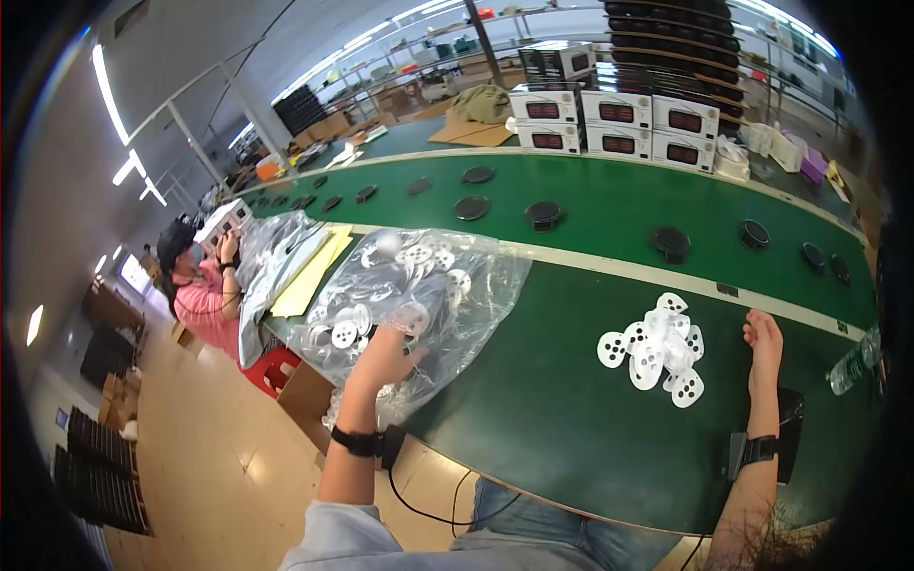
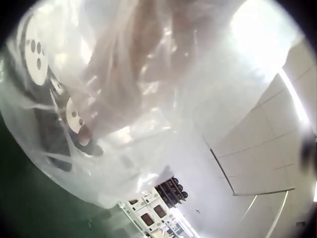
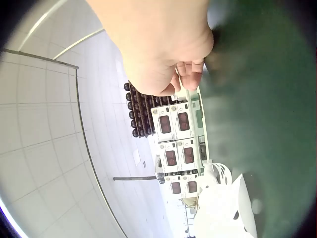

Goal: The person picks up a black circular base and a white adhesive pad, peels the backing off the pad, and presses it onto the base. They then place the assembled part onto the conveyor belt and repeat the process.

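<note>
My left hand (image 1: 383, 360) reaches into a clear plastic bag (image 1: 486, 285) of white discs with dark holes, its thumb spread away from the fingers. Through the film in the left wrist view, a fingertip (image 2: 85, 133) lies beside one white disc (image 2: 74, 115); the other fingers are blurred by plastic. Over at the right, my right hand (image 1: 764, 347) hangs loosely curled above the green table, holding nothing. In the right wrist view its fingers (image 3: 192, 74) bend in toward the palm. Between the hands lies a loose pile of white perforated pieces (image 1: 657, 347).
A green conveyor belt (image 1: 590, 205) carrying several round black parts runs behind the table (image 1: 533, 381). Boxes (image 1: 617, 124) are stacked beyond it. A water bottle (image 1: 852, 366) lies at the far right. Yellow sheets (image 1: 312, 271) and a seated person (image 1: 205, 290) are left of the bag.
</note>
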A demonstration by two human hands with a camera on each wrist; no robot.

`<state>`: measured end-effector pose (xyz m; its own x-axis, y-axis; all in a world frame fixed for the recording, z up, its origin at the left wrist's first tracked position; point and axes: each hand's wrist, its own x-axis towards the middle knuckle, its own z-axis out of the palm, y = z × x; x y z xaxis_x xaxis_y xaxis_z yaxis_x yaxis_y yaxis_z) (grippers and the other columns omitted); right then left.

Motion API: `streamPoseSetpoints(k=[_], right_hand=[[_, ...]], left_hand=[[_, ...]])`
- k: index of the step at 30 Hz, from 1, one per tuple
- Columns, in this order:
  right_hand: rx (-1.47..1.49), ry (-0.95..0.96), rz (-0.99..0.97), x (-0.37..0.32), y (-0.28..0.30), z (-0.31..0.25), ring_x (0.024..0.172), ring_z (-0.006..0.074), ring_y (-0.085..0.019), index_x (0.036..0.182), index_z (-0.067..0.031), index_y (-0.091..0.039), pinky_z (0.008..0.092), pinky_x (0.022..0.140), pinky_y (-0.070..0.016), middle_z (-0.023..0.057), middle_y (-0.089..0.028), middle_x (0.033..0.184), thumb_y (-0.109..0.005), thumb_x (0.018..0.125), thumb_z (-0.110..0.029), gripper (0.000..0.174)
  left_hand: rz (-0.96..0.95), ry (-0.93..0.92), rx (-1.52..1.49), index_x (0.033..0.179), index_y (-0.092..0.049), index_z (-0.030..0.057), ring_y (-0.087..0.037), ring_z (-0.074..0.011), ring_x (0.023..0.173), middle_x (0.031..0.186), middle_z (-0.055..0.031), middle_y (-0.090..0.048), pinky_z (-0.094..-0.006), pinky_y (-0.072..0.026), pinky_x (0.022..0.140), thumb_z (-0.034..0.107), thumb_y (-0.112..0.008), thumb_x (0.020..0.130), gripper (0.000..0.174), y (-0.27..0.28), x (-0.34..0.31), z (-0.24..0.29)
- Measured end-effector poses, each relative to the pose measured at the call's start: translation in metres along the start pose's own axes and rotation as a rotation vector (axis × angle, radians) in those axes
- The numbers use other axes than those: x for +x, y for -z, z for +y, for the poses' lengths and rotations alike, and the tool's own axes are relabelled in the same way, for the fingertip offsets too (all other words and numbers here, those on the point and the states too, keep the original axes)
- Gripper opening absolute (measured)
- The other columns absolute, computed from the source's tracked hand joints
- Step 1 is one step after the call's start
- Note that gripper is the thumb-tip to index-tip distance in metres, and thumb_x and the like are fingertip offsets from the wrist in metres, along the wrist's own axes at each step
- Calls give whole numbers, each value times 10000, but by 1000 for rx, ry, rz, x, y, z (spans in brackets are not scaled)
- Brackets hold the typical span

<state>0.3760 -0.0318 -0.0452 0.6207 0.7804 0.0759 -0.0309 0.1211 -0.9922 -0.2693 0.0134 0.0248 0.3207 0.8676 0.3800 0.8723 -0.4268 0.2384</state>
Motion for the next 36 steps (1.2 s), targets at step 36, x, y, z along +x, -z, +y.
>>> streamPoseSetpoints(k=[36], right_hand=[[-183,-9,-3,-22,-20,-20,763,50,-536,966,-65,-675,220,692,-427,-43,-590,814,-591,959,-153,122]], left_hand=[[67,475,-628,896,-714,-64,-682,-145,837,918,-85,-713,-263,-565,768,-88,-744,783,119,64,-21,22]])
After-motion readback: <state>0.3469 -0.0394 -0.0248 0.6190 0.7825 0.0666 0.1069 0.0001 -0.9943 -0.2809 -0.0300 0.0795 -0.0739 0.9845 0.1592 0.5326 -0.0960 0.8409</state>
